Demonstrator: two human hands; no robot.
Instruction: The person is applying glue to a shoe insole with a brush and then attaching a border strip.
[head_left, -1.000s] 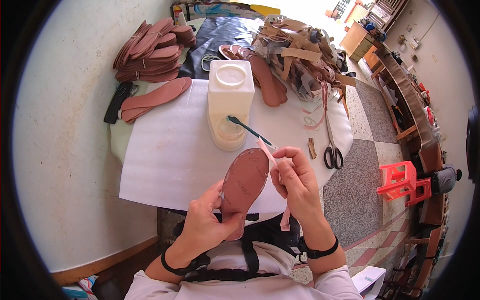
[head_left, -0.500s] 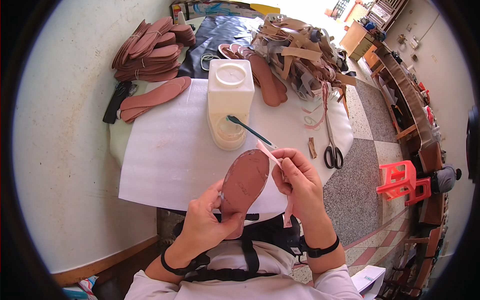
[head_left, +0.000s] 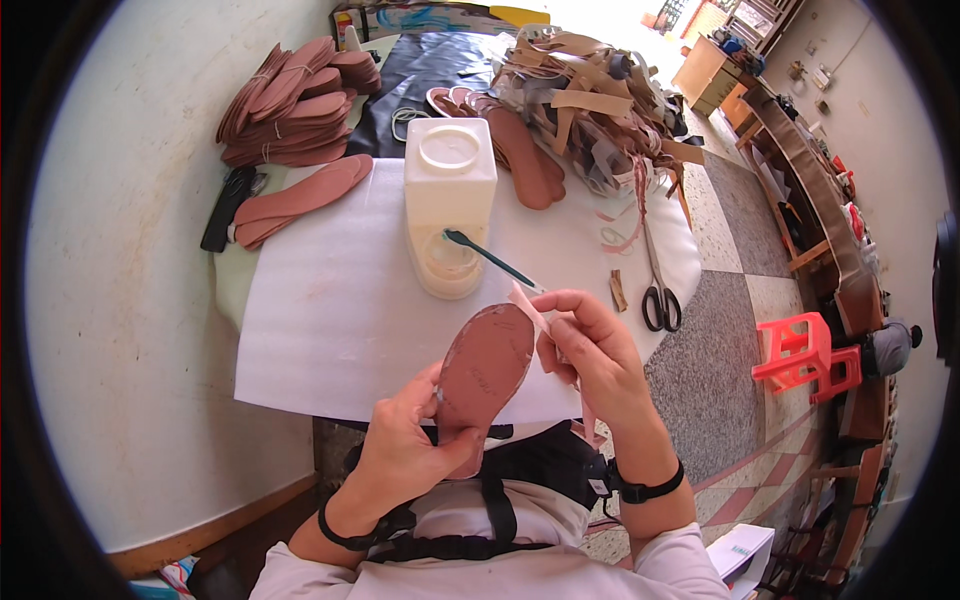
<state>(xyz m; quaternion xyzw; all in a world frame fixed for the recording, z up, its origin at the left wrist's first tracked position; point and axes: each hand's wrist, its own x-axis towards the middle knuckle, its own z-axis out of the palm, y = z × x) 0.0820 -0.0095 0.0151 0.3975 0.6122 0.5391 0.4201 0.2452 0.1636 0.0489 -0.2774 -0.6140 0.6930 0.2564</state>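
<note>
My left hand (head_left: 410,445) grips the heel end of a reddish-brown shoe sole (head_left: 487,368), held up above the near table edge. My right hand (head_left: 590,350) pinches a pale pink strap (head_left: 527,306) against the sole's upper right rim. Just beyond them a white plastic jug (head_left: 449,180) lies on white sheeting (head_left: 330,310), and a dark green brush (head_left: 490,257) rests with its head in the jug's open mouth.
Stacks of brown soles (head_left: 295,100) sit at the far left, more soles (head_left: 525,160) and a heap of leather straps (head_left: 600,110) at the far right. Black scissors (head_left: 658,290) lie near the table's right edge. A red plastic stool (head_left: 808,355) stands on the tiled floor.
My right hand has shifted slightly along the sole's rim, pressing the pink strap; the sole and left hand stay almost still.
</note>
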